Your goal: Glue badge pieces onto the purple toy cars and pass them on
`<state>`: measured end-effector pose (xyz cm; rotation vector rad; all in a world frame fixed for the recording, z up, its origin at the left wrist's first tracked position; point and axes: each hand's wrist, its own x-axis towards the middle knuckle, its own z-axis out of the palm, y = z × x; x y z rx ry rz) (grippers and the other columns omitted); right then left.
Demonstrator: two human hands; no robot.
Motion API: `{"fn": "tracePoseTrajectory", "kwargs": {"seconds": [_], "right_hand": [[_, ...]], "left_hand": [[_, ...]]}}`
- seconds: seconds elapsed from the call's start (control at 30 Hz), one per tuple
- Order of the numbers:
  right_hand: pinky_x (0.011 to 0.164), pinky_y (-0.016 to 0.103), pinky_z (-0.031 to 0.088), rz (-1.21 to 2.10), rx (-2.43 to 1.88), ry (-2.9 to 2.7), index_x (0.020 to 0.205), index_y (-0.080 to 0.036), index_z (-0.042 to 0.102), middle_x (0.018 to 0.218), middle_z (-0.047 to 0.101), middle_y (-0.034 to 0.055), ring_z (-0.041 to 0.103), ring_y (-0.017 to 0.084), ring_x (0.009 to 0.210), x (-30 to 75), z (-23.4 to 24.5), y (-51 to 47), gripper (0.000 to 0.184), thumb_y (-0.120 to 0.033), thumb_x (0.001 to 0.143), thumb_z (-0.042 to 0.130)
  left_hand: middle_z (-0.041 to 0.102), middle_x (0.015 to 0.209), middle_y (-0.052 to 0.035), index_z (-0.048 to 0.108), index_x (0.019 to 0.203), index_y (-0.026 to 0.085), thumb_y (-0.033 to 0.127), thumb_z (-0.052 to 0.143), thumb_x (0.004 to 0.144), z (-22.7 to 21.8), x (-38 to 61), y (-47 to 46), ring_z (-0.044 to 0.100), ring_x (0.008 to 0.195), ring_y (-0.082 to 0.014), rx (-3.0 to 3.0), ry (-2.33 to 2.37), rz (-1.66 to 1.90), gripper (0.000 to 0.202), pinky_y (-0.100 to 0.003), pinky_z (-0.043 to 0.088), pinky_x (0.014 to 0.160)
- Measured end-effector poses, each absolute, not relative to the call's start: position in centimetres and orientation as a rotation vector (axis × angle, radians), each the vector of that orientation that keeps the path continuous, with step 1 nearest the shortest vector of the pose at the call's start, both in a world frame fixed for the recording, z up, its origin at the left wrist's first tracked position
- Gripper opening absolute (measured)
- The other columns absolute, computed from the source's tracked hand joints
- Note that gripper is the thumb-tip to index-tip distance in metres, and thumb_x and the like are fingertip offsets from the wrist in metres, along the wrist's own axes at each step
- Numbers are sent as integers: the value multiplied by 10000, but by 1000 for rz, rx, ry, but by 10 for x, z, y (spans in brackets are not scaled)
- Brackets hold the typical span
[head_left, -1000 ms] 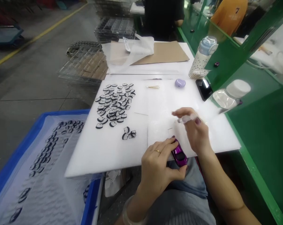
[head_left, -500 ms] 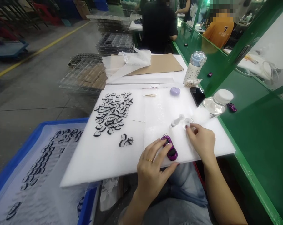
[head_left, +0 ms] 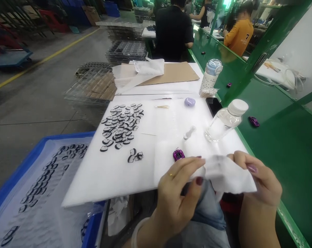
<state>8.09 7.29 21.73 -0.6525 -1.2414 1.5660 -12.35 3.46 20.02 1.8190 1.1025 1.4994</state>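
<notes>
A white cloth (head_left: pixel 227 175) is stretched between both my hands just in front of the white board's (head_left: pixel 114 172) near edge. My left hand (head_left: pixel 178 193) pinches its left corner with thumb and forefinger. My right hand (head_left: pixel 261 181) grips its right side with curled fingers. A small purple toy car (head_left: pixel 178 154) stands on the board just beyond my left fingers, free of both hands. A small white dropper bottle (head_left: pixel 189 132) lies on the board behind the car. A pile of several black-and-white car parts (head_left: pixel 121 125) covers the board's left part.
A clear capped bottle (head_left: pixel 225 120) stands at the board's right edge, with a phone (head_left: pixel 213 104), a lilac case (head_left: pixel 189 101) and a water bottle (head_left: pixel 210 76) behind. A blue tray (head_left: pixel 42 179) with more parts is at the left. Another purple car (head_left: pixel 254 121) lies on the green bench. People work at the far end.
My left hand let go of the purple car, which now stands alone on the board. My right hand left the dropper bottle, and both hands now hold a white cloth nearer to me.
</notes>
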Motion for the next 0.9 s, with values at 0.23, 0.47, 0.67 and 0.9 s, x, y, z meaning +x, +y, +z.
{"fn": "tracePoseTrajectory", "kwargs": {"seconds": [0.23, 0.47, 0.67, 0.9], "right_hand": [[519, 276, 380, 1787, -429, -1250, 677, -198, 412, 720, 563, 46, 487, 151, 570, 89, 212, 63, 267, -340, 886, 498], [465, 227, 313, 1959, -650, -1149, 980, -189, 606, 653, 580, 21, 464, 135, 506, 101, 192, 59, 403, -576, 866, 585], [568, 231, 381, 1677, -1051, -1287, 669, -140, 584, 613, 477, 3, 444, 110, 596, 94, 182, 46, 470, -553, 891, 618], [956, 368, 512, 568, -1205, -1839, 890, -177, 677, 1163, 683, 102, 646, 232, 1096, 72, 184, 25, 135, -191, 950, 557]], "left_hand": [[681, 920, -52, 639, 839, 164, 347, 532, 983, 216, -111, 48, 615, 860, -168, 1379, 703, 903, 257, -284, 474, 783], [446, 669, 33, 522, 788, 171, 419, 540, 972, 207, -112, 46, 369, 599, -96, 1259, 787, 895, 309, -246, 293, 532], [450, 652, 50, 523, 793, 183, 278, 567, 935, 206, -103, 43, 376, 559, -84, 1453, 891, 895, 176, -226, 284, 499], [529, 713, 28, 547, 819, 189, 206, 559, 919, 202, -110, 36, 470, 634, -112, 1678, 991, 928, 103, -244, 337, 577]]}}
